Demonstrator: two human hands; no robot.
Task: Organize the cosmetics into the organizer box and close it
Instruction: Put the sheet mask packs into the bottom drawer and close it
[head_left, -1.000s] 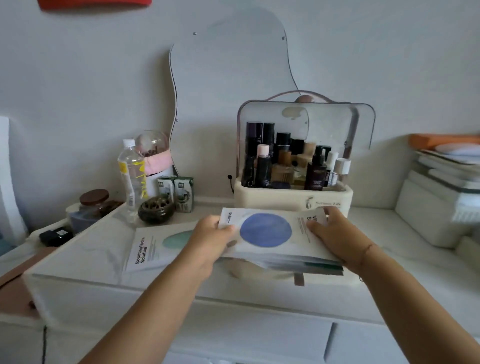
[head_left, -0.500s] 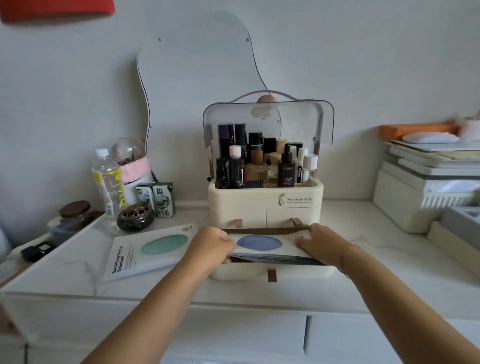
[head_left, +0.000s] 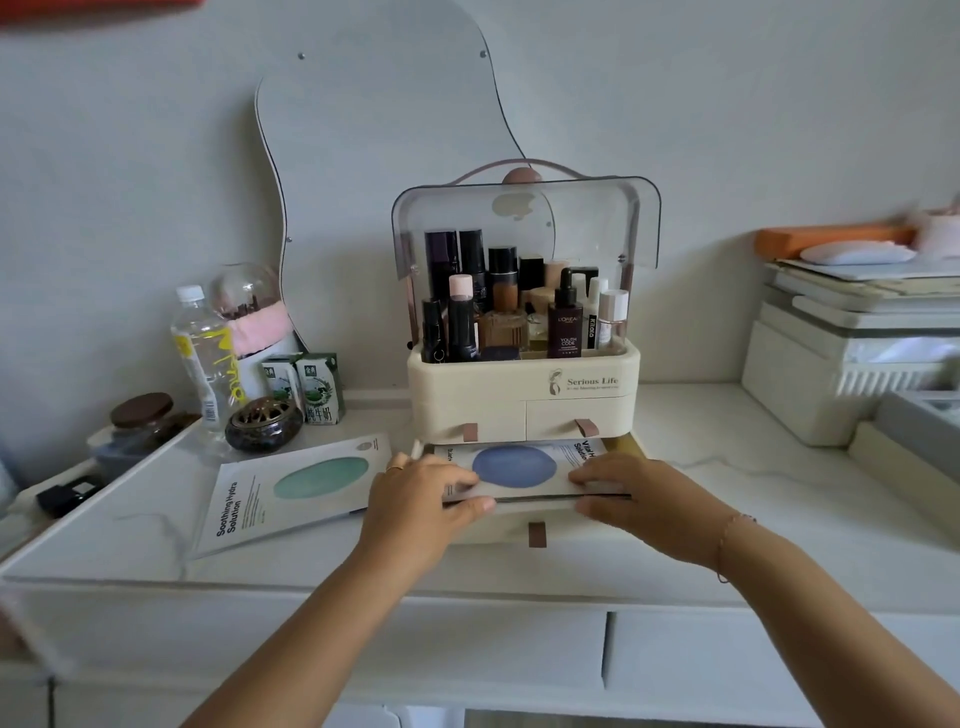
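A cream organizer box (head_left: 519, 410) stands on the white table with its clear lid (head_left: 524, 223) raised and several bottles (head_left: 519, 312) upright inside. Its bottom drawer (head_left: 535, 530) is pulled out toward me. A stack of sheet-mask packets (head_left: 514, 465), the top one with a blue oval, lies in that drawer. My left hand (head_left: 415, 499) grips the stack's left end, thumb under the edge. My right hand (head_left: 628, 493) holds the right end, fingers on top. A packet with a green oval (head_left: 296, 491) lies flat on the table left of the drawer.
At the left stand a water bottle (head_left: 205, 353), two milk cartons (head_left: 306, 387), a dark round burner (head_left: 264, 423) and a brown-lidded jar (head_left: 141, 415). A wavy mirror (head_left: 379, 156) leans on the wall. White boxes and trays (head_left: 852, 358) are stacked at the right.
Both hands lowered the blue-oval packet stack from above the table down into the open bottom drawer. The green-oval packet stayed on the table.
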